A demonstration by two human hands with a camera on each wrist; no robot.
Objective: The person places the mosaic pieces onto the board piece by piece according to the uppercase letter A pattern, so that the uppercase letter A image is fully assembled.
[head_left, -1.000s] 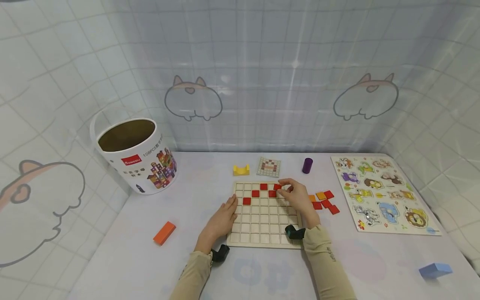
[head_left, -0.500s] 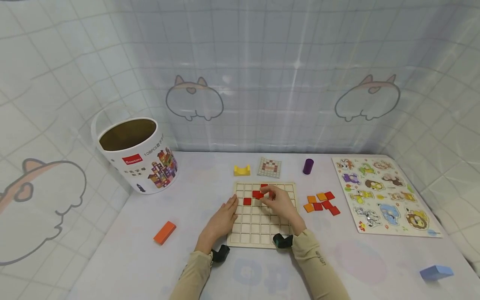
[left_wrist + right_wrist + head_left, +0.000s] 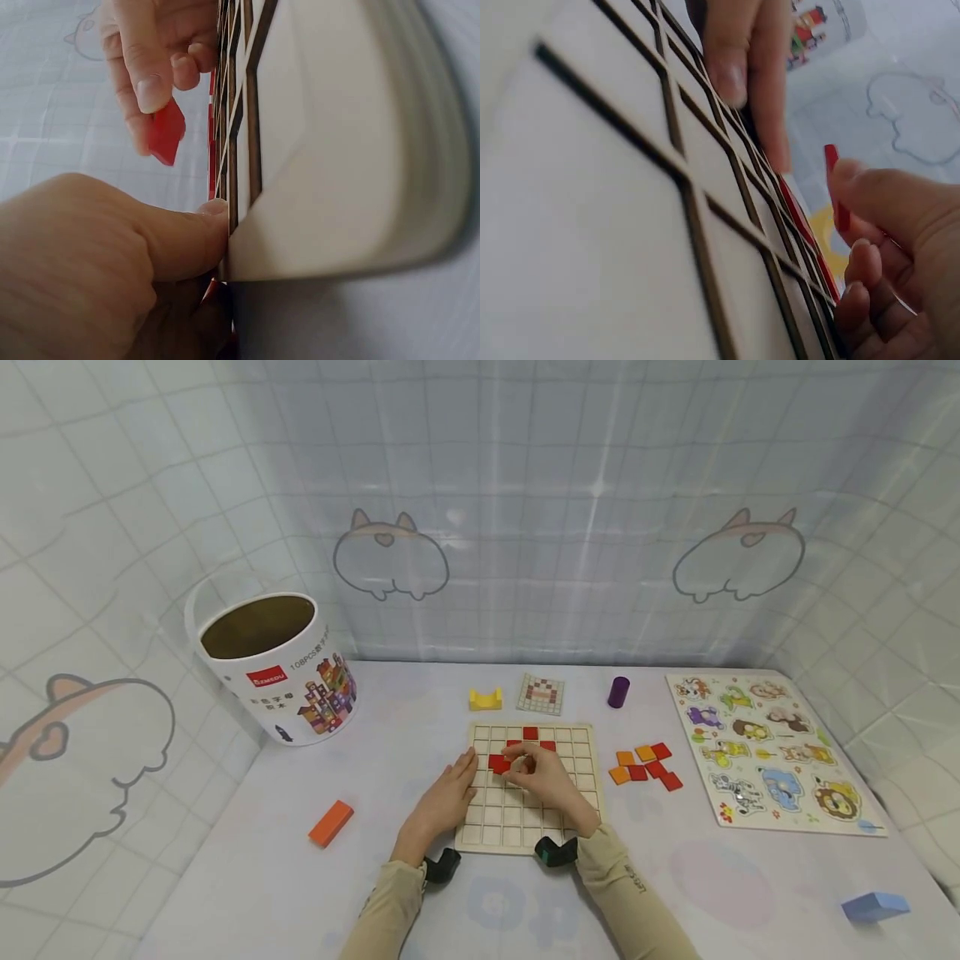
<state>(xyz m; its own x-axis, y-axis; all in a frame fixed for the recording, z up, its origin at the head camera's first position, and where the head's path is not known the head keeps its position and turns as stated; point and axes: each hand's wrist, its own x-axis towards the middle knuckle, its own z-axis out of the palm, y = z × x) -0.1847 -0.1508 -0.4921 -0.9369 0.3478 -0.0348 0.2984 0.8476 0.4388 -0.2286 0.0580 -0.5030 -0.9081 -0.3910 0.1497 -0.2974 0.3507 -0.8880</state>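
My right hand [image 3: 546, 777] pinches a thin square red tile [image 3: 168, 136] between thumb and index finger. In the right wrist view the tile [image 3: 842, 214] stands on edge, raised off the wooden grid board [image 3: 491, 835]. Seen from the head, it is over the board's upper left part, overlapping a red tile [image 3: 497, 761] set in a cell there. Other red tiles [image 3: 531, 732] lie in cells near the board's far edge, some partly behind the right hand. My left hand [image 3: 444, 797] rests with extended fingers along the board's left edge, its thumb touching the rim.
Several loose red and orange tiles [image 3: 637, 772] lie right of the board. Behind it are a yellow block [image 3: 485, 700], a pattern card [image 3: 540, 694] and a purple cylinder [image 3: 618, 692]. A bucket [image 3: 285, 685], orange block [image 3: 331, 823], animal puzzle [image 3: 772, 752] and blue block [image 3: 874, 907] stand farther out.
The right hand has moved left and slightly nearer across the board, carrying the red tile from the far right cells to the upper left ones. The left hand has stayed in place.
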